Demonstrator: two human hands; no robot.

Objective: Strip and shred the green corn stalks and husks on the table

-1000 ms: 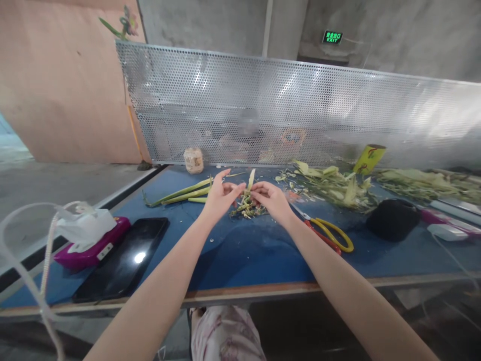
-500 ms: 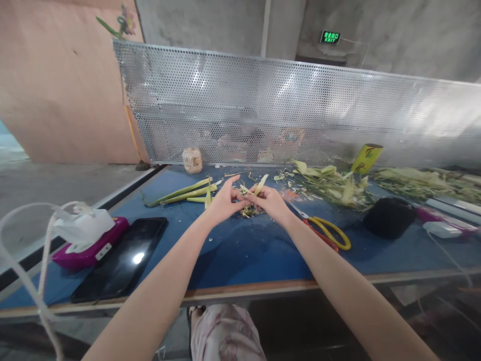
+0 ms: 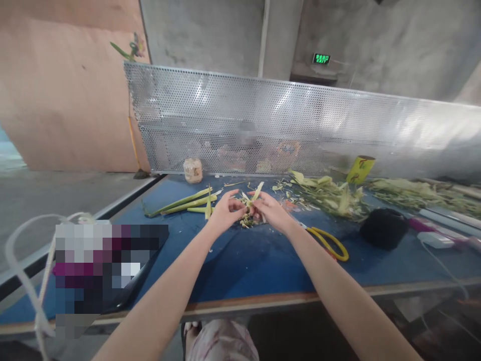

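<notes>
Over the middle of the blue table, my left hand [image 3: 225,212] and my right hand [image 3: 273,211] meet at a pale green leaf strip [image 3: 257,191], which looks like corn husk. The strip's tip sticks up between them. My right thumb and fingers pinch it; my left fingers curl in at its lower end, their tips partly hidden. Small plant scraps [image 3: 248,220] lie just under both hands. Left of my left hand rest several long green stalks or leaves [image 3: 180,201]. Scissors with yellow and red handles [image 3: 340,249] lie beside my right forearm, blades partly covered.
A pile of husks [image 3: 330,193] lies at the back right by a yellow container [image 3: 361,169]. A black yarn-like ball [image 3: 384,228] and white charger [image 3: 436,239] sit right. A pale roll [image 3: 193,171] stands before the perforated metal screen [image 3: 225,100]. White cables [image 3: 28,281] hang left.
The view has tilted up slightly, so the table sits lower. My hands stay together at the leaf strip, with my left fingers more curled in.
</notes>
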